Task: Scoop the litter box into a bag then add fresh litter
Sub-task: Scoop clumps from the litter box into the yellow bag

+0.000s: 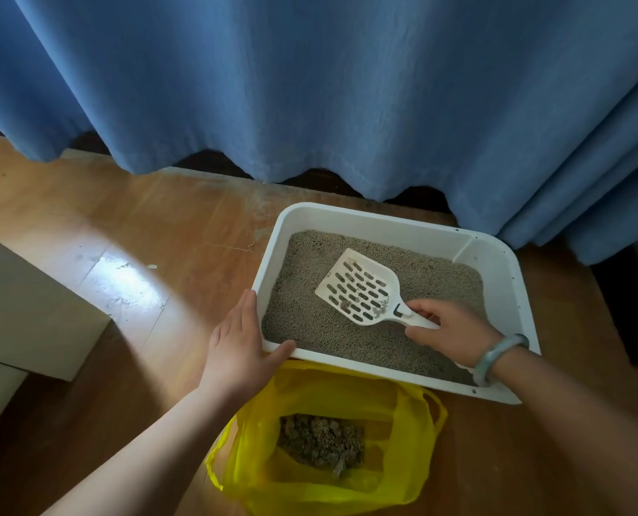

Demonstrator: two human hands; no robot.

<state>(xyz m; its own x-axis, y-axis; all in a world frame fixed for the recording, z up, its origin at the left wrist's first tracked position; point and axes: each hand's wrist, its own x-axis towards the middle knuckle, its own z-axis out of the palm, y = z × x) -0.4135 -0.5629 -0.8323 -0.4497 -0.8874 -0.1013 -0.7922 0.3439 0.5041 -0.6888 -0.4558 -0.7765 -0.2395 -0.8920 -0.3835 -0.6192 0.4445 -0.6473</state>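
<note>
A white litter box [384, 219] sits on the wooden floor, filled with grey litter [436, 277]. My right hand [451, 331] grips the handle of a white slotted scoop [358, 288], whose blade lies on the litter with a few grains on it. My left hand [241, 340] rests on the box's near left corner, fingers straight along the side and thumb on the rim. An open yellow plastic bag [321, 482] lies in front of the box, holding a heap of clumped litter [319, 443].
A blue curtain [310, 87] hangs behind the box down to the floor. A pale cardboard box [23, 314] stands at the left. A dark object [630, 314] stands at the right of the litter box. Bare wooden floor [124, 236] lies to the left.
</note>
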